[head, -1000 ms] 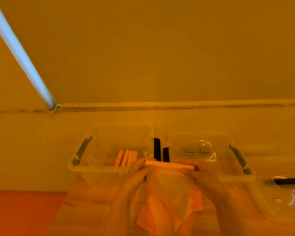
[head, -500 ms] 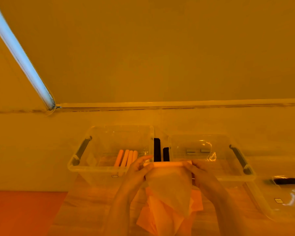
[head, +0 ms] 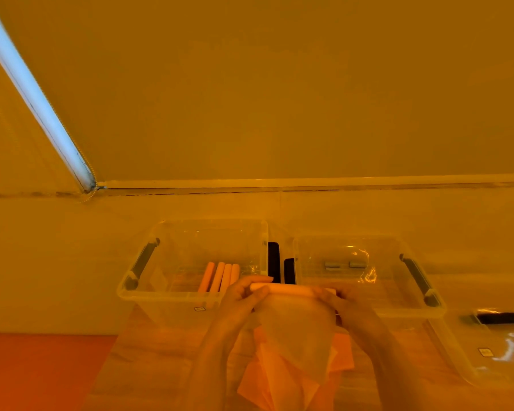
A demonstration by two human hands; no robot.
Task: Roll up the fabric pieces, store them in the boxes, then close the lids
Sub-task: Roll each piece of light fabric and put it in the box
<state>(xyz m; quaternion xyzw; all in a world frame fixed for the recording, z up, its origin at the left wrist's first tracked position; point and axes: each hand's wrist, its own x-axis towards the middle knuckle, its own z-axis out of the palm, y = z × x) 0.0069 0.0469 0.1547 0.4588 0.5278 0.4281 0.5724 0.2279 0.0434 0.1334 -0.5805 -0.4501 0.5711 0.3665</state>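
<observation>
Gripping either end of a part-rolled fabric piece [head: 291, 310], long axis crosswise, both hands [head: 244, 298] [head: 343, 301] hovered just short of the left box [head: 190, 293], the left hand nearer.

You have two clear boxes [head: 190, 295] [head: 368, 307] at twelve o'clock, four finished rolls [head: 220, 275] in the eleven o'clock one, one lid [head: 499, 351] at three o'clock, and one fabric piece [head: 294, 324] half-rolled.

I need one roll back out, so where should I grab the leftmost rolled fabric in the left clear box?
Pinch the leftmost roll near its far end from above. The box is open-topped, and the other rolls crowd only its right side.
</observation>
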